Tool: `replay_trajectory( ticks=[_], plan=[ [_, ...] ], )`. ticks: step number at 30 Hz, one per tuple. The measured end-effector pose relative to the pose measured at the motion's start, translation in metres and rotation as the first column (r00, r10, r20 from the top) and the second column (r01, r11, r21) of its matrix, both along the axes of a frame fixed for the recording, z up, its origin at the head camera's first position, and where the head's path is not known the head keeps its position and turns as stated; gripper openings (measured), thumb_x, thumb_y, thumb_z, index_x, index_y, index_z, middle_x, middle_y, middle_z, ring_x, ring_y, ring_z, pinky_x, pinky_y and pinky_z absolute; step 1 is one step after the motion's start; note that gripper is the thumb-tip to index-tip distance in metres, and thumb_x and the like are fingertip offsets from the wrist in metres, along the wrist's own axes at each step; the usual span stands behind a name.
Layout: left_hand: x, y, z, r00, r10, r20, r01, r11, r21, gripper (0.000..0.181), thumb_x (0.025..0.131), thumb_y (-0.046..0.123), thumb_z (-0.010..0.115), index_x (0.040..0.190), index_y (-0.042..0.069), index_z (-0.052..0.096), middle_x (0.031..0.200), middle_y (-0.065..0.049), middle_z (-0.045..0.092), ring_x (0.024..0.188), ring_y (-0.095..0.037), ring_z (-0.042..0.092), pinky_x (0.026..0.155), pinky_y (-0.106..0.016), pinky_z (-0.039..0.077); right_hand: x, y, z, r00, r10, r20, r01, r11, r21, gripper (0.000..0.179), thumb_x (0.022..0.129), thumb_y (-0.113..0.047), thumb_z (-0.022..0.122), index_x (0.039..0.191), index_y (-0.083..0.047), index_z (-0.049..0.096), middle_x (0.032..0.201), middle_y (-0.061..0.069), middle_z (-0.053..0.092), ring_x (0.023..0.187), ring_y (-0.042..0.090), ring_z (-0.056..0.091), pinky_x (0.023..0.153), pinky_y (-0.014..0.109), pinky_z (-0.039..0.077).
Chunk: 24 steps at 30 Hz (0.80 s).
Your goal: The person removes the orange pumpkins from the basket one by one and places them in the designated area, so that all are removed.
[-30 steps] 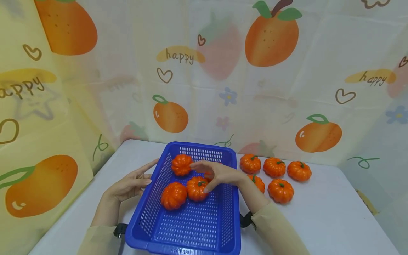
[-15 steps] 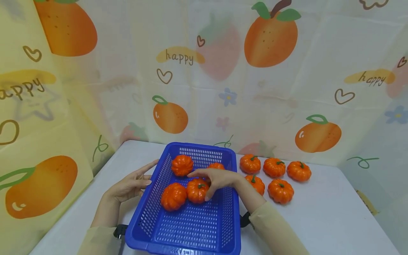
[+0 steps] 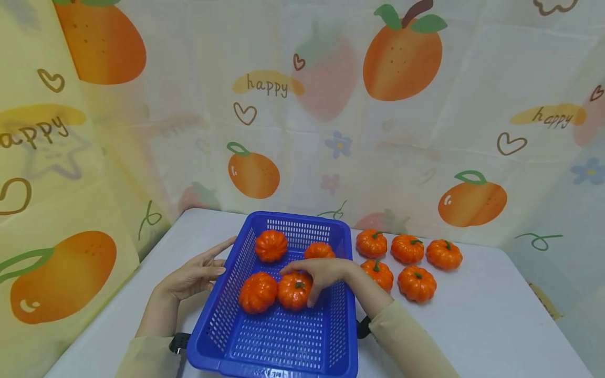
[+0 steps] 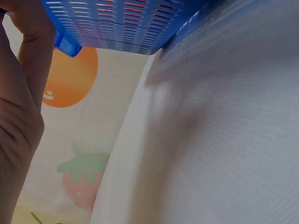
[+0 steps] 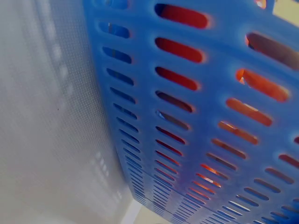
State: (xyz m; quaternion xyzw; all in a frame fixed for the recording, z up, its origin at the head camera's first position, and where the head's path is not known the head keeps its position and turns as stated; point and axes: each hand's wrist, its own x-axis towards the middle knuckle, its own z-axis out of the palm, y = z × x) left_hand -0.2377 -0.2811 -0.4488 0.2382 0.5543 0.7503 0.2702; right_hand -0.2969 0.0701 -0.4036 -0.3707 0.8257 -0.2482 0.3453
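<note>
A blue plastic basket [image 3: 274, 341] with slotted walls stands on the white table, and several small orange pumpkins lie in it. My right hand [image 3: 327, 272] reaches over the right rim and grips the pumpkin [image 3: 293, 296] at the middle right, fingers across its top and thumb on its near right side. Left of that one, a second pumpkin [image 3: 258, 293] lies close against it. Farther back are a left pumpkin [image 3: 271, 245] and a partly hidden right pumpkin [image 3: 319, 250]. My left hand [image 3: 191, 275] rests its extended fingers at the basket's left side.
Right of the basket, several more pumpkins [image 3: 417, 284] with green stems lie in two rows on the table [image 3: 482, 320]; my right forearm partly covers one [image 3: 378, 273]. A fruit-printed cloth [image 3: 302, 157] hangs behind the table and along the left side.
My right hand has come down and a little nearer, and the pumpkin under it has shifted slightly toward me. The back right pumpkin has come into view. My left hand stays in place.
</note>
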Motion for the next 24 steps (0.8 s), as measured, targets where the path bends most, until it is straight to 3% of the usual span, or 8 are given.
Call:
replay_trajectory(
  ticks=[10, 16, 24],
  plan=[
    [0.0, -0.0008, -0.0005, 1.0, -0.007, 0.0, 0.007, 1.0, 0.006, 0.072, 0.101, -0.006, 0.032, 0.16, 0.018, -0.001, 0.126, -0.01, 0.069, 0.088, -0.014, 0.075, 0.076, -0.029, 0.061, 0.0032, -0.001, -0.0026, 1.0, 0.011, -0.016, -0.011, 1.0, 0.001, 0.075, 0.073, -0.016, 0.085, 0.137, -0.032, 0.051, 0.134, -0.004, 0.055, 0.117, 0.016, 0.054, 0.101, 0.042, 0.055],
    [0.0, -0.0014, -0.001, 1.0, -0.007, 0.0, 0.007, 1.0, 0.008, 0.072, 0.101, -0.007, 0.031, 0.16, 0.018, -0.001, 0.125, -0.01, 0.07, 0.088, -0.014, 0.075, 0.076, -0.028, 0.061, 0.0022, 0.0, -0.0026, 0.999, 0.029, -0.022, -0.03, 0.997, -0.067, 0.075, 0.071, -0.017, 0.085, 0.137, -0.029, 0.051, 0.128, -0.005, 0.056, 0.111, 0.013, 0.056, 0.093, 0.03, 0.057],
    [-0.0011, -0.0006, -0.0005, 1.0, -0.019, 0.007, 0.019, 1.0, 0.018, 0.071, 0.101, -0.007, 0.031, 0.16, 0.018, -0.002, 0.126, -0.01, 0.069, 0.089, -0.015, 0.075, 0.077, -0.029, 0.061, -0.001, 0.0033, -0.003, 0.999, 0.023, -0.046, -0.03, 0.987, -0.157, 0.077, 0.073, -0.018, 0.081, 0.142, -0.024, 0.048, 0.131, -0.004, 0.055, 0.111, 0.013, 0.056, 0.092, 0.026, 0.055]
  ],
)
